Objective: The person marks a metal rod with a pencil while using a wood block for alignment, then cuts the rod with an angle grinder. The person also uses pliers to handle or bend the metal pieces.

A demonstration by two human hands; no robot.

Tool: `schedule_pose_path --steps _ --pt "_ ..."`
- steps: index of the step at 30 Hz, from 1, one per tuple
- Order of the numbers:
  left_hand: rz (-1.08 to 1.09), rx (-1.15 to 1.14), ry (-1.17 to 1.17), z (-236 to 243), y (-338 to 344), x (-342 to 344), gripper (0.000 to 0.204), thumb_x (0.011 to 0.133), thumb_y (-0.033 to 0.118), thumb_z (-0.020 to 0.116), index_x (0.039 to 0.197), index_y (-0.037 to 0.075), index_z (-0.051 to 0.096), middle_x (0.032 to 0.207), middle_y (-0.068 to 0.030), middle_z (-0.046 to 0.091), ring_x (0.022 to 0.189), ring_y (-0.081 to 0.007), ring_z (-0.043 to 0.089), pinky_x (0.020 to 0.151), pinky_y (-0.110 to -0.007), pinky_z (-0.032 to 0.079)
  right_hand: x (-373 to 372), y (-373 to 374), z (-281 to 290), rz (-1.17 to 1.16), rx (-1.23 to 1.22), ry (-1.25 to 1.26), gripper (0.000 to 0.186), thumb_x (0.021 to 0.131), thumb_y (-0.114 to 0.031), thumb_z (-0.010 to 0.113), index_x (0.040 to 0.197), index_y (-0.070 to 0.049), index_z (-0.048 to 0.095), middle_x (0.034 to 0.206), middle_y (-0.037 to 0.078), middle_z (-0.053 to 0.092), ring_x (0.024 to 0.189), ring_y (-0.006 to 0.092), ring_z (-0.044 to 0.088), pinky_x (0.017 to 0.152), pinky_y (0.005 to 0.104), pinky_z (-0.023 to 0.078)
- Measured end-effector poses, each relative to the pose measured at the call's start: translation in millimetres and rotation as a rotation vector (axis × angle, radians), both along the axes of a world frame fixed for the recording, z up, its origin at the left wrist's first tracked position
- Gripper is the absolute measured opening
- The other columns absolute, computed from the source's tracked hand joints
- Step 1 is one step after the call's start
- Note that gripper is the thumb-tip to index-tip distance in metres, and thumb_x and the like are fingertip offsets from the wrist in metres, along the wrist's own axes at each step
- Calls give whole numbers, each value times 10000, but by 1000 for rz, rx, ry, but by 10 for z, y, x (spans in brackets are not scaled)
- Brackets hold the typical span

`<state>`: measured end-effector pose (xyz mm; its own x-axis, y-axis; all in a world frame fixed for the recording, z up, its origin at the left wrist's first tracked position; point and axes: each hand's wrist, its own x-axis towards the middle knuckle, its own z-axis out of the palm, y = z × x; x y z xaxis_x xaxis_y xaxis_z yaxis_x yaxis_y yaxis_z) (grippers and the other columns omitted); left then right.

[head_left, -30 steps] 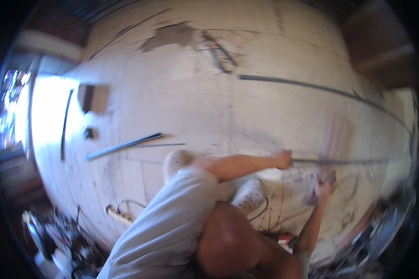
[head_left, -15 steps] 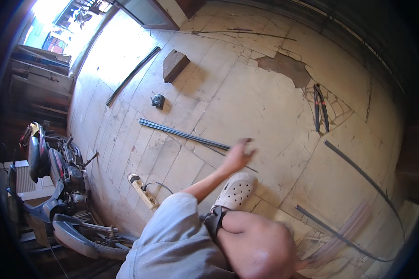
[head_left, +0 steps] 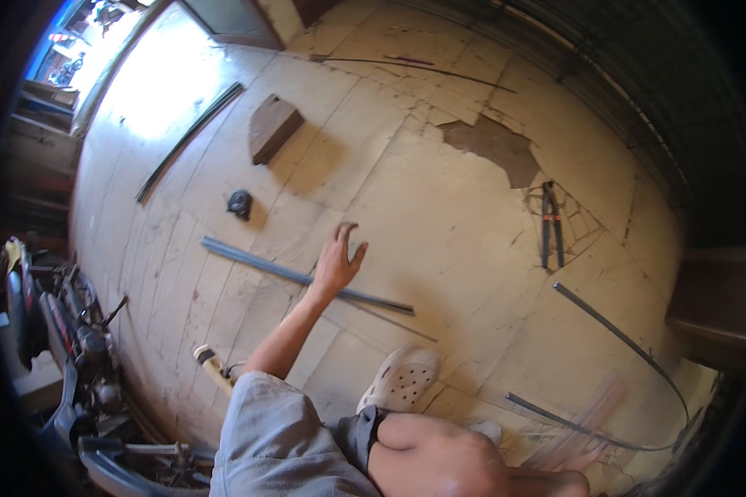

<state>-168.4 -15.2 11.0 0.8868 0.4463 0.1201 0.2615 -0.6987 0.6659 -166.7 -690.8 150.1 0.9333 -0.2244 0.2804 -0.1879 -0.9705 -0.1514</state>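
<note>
My left hand (head_left: 336, 263) hovers over a bundle of thin grey rods (head_left: 261, 263) on the tiled floor, fingers spread and nothing between them. A single thin rod (head_left: 389, 320) lies alongside the bundle. At the lower right, my right hand (head_left: 590, 452) is partly visible beside a translucent pinkish strip (head_left: 578, 421); blur hides whether its fingers grip it. Close by is a long dark rod bent into a U (head_left: 622, 331). A black tape measure (head_left: 239, 205) sits beyond the bundle. Long-handled cutters (head_left: 551, 224) with dark handles rest to the right.
A brown block (head_left: 275, 130) stands at the far left near another rod bundle (head_left: 189, 141). Broken tiles surround a bare patch (head_left: 497, 147). A motorcycle (head_left: 75, 356) and a power strip (head_left: 214, 369) are at left. My shoe (head_left: 402, 379) is just below the rods.
My left hand has moved left along the rod bundle, from its right end to above its middle. My right hand has come further into view beside the pinkish strip. The view has shifted.
</note>
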Motion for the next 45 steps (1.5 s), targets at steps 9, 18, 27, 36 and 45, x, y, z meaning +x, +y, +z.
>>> schedule_pose_path --steps 9,18,27,36,45 --pt "74 273 -118 -633 516 1740 510 868 266 679 1265 20 475 1311 -184 487 1211 -382 452 1026 -479 367 3014 3301 451 1183 -175 240 317 750 -164 753 1028 -65 637 1125 133 610 1036 334 592 875 425 492" --pt "38 58 148 -785 539 1829 857 774 534 710 1364 -8 405 1385 -247 398 1313 -426 340 1129 -514 275 4388 7182 -1409 1030 809 300 283 876 -192 629 1096 -13 626 1033 170 660 895 290 657 781 403 511" --pt "55 74 150 -715 646 1793 869 823 593 626 1349 -55 384 1372 -224 399 1312 -397 355 1130 -492 272 5229 7849 -1985 996 2 329 530 916 -236 575 1419 -173 422 1485 114 392 1375 289 362 1109 520 326" --pt "54 14 98 -742 666 1854 819 769 498 737 1338 6 412 1340 -225 416 1271 -414 385 1094 -516 312 5179 7782 -2187 1230 -258 263 218 871 -89 478 1004 22 611 1026 248 639 991 358 636 948 487 454" --pt "50 233 109 -762 654 1875 761 776 398 745 1328 -20 428 1325 -257 470 1265 -425 411 1067 -508 347 4447 6272 -1643 1028 -373 219 256 891 -110 498 1112 0 567 1060 166 640 1046 302 601 944 442 447"
